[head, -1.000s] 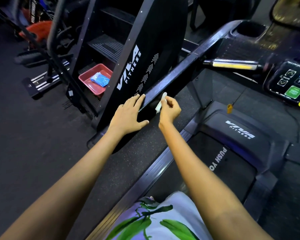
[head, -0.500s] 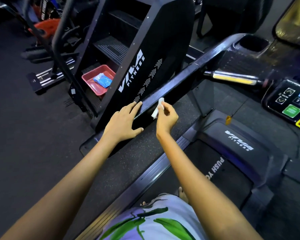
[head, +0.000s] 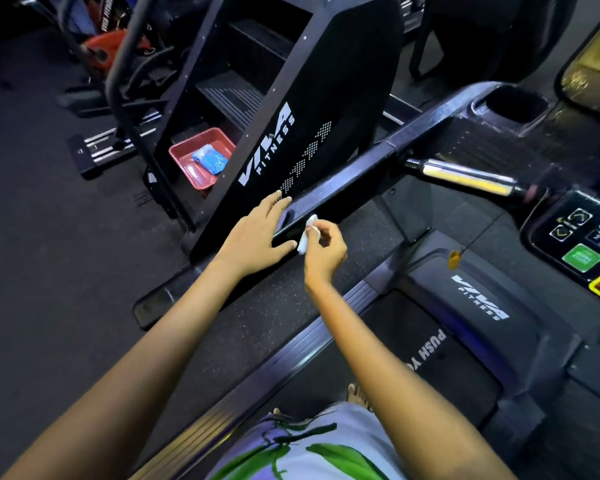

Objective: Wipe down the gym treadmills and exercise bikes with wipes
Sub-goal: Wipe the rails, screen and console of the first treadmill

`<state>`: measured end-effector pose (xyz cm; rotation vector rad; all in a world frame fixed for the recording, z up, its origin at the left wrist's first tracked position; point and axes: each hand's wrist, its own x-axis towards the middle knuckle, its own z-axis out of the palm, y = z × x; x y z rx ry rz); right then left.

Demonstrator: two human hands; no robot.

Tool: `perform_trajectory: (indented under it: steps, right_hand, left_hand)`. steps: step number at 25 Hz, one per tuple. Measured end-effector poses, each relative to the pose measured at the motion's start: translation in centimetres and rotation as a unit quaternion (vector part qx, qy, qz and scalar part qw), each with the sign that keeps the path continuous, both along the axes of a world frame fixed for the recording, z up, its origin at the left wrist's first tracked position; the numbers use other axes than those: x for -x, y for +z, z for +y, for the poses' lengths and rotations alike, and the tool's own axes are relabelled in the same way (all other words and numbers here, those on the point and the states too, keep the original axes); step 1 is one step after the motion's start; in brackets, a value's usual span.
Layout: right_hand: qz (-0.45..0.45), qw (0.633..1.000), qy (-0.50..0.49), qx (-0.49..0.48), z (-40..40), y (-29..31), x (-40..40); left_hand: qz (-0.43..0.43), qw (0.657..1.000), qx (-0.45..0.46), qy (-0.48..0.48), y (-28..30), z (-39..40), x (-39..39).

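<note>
- White wipe (head: 307, 234): a small crumpled piece, pinched between the curled thumb and fingers of the right hand (head: 324, 252). Its long axis runs roughly upright in the view, the upper end touching the near face of the handrail.
- Black treadmill handrail (head: 354, 181): long axis runs diagonally, from lower left at the hands up to the console (head: 582, 237) at upper right.
- Left hand (head: 257, 237): fingers straight and spread, laid flat on the lower end of the handrail, holding nothing; its thumb lies just beside the wipe.
- Readable writing: "VIVA FITNESS" on the treadmill motor cover (head: 478, 303); "PUSH YO", cut off, on the belt (head: 426, 348); "VIVA FITNESS" on the side panel of the neighbouring stair climber (head: 291, 140).
- Red tray (head: 187, 157): rests on a lower step of the stair climber and holds a blue packet (head: 210, 159), well apart from both hands.
</note>
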<state>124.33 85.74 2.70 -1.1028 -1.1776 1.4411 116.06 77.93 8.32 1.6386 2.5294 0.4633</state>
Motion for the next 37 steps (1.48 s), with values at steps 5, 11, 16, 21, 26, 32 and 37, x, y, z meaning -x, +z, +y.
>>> perform_trajectory:
  steps: [5,11,16,21,26,32,37]
  right_hand:
    - [0.012,0.997,-0.063,0.042,4.4,0.4,0.5]
    - [-0.014,0.991,-0.056,0.123,3.2,-2.6,0.5]
    - [-0.005,0.994,-0.084,0.076,6.6,-0.7,0.8]
    - [-0.037,0.995,-0.008,0.097,4.6,-2.8,0.0]
    - [-0.024,0.997,-0.037,0.060,7.8,-0.4,0.1]
    - [-0.045,0.998,0.020,0.033,6.2,-1.6,-0.5]
    - [-0.024,0.998,-0.035,0.041,9.8,0.6,0.0]
  left_hand:
    - [0.100,0.993,0.063,-0.006,-1.4,1.1,-0.6]
    - [0.090,0.994,0.054,-0.007,-1.3,1.0,-0.7]
    - [0.112,0.991,0.068,-0.005,-1.4,1.1,-0.7]
    - [0.131,0.988,0.078,-0.004,-1.7,1.2,-0.7]
    - [0.134,0.988,0.073,-0.006,-1.9,1.2,-0.6]
    - [0.130,0.989,0.073,0.002,-1.8,1.3,-0.7]
    - [0.120,0.991,0.065,0.010,-1.7,1.3,-0.7]
